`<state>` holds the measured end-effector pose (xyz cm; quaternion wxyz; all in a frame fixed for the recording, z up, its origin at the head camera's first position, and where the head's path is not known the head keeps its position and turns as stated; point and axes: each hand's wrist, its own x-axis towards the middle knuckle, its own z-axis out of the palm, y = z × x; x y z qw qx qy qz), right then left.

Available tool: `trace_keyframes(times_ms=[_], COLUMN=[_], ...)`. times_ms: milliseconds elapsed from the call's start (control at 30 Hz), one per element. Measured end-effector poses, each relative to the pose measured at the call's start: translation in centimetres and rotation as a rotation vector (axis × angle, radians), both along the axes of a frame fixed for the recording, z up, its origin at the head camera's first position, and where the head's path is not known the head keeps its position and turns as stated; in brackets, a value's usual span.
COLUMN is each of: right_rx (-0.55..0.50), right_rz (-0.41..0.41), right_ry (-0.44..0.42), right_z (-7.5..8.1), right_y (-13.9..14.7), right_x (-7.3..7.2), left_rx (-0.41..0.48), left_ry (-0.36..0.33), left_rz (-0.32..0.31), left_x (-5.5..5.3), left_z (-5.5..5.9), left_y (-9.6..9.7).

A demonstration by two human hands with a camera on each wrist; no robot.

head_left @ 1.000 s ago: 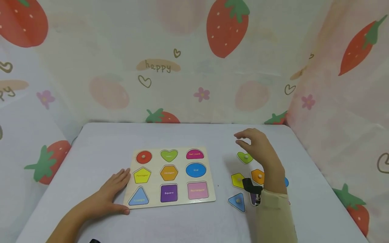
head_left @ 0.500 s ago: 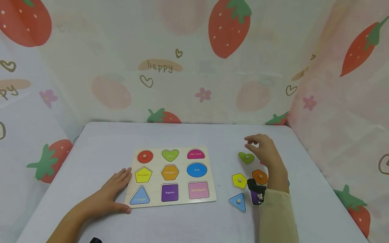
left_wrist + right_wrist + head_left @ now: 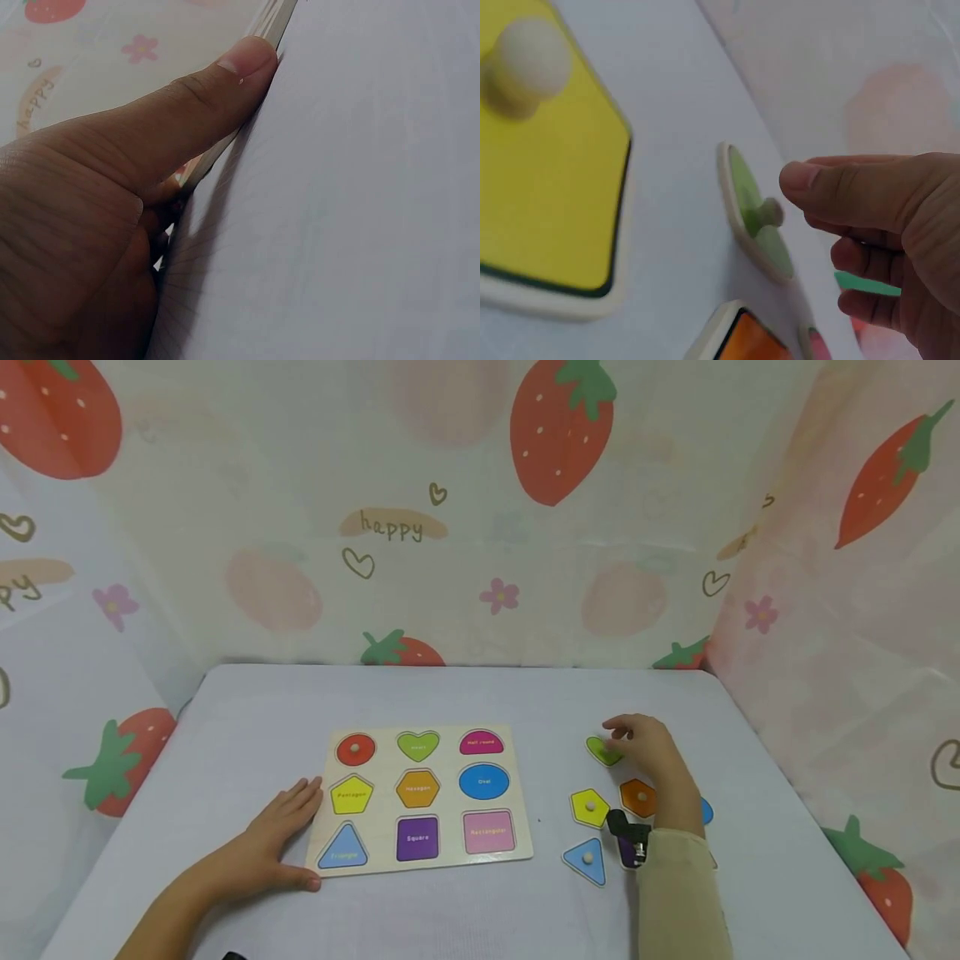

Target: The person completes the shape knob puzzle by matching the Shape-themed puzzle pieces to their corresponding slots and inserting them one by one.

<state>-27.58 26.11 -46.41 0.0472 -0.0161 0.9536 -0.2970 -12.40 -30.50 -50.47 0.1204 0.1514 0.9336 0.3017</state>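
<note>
My left hand (image 3: 268, 842) lies flat with extended fingers at the left edge of a wooden shape puzzle board (image 3: 450, 865). In the left wrist view its thumb (image 3: 247, 64) presses along the board's edge. On the board, a red knobbed circle piece (image 3: 362, 757) fills the top-left place. My right hand (image 3: 651, 752) hovers over a green heart piece (image 3: 597, 749). In the right wrist view the thumb and bent forefinger stand close to the heart's knob (image 3: 773, 213), with a small gap between; nothing is held.
Around my right forearm lie more knobbed pieces: a yellow pentagon (image 3: 583, 803), an orange hexagon (image 3: 632, 793), a blue triangle (image 3: 582, 865), a partly covered purple square (image 3: 627, 853) and a blue piece (image 3: 707, 811). A strawberry-print curtain (image 3: 465, 543) stands behind the white table (image 3: 420, 918).
My right hand has moved right, then come down towards the green heart, with its fingertips drawn closer together. My left hand stays at the board's edge.
</note>
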Motion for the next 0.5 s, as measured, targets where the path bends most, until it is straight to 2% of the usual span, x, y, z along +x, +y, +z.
trace_keyframes(times_ms=[233,500], right_rx=[0.032,0.005], right_rz=[-0.025,0.001], right_ry=[-0.038,-0.080], right_z=[-0.62,-0.90], right_y=[0.10,0.36], right_x=[-0.18,-0.06], left_rx=[-0.009,-0.024], left_ry=[0.015,-0.004], left_rz=[-0.003,0.007], left_x=[-0.03,-0.08], left_z=[-0.08,-0.13], left_y=[-0.12,-0.13])
